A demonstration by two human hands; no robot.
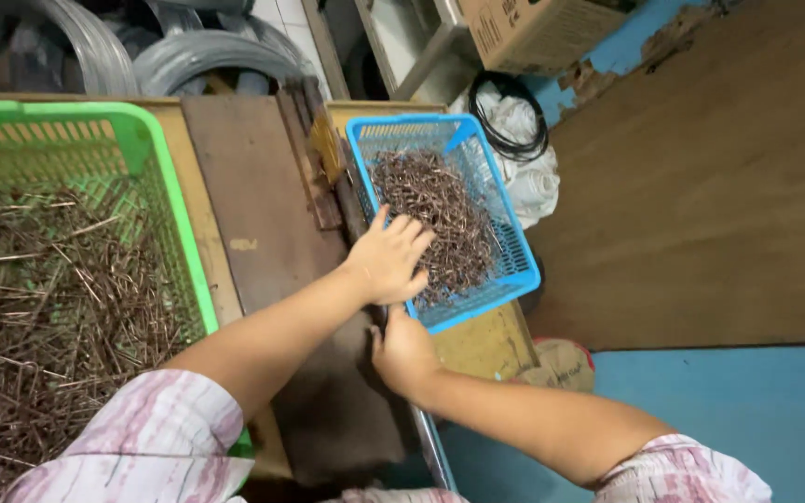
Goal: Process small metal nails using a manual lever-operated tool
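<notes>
A single package shows: a cardboard box (538, 28) at the top edge of the view, up and to the right of the blue basket (514, 244) and well apart from it. It is plain brown corrugated board, box-shaped, seen from above at a slant, so that one long side and a shorter end face the camera; its top is cut off by the frame. Dark print marks the shorter end, too small to tell apart. The box rests just beside a grey metal frame on the side nearer the basket, and its lower right corner overhangs a patch of chipped blue paint. No signs or screens appear.
</notes>
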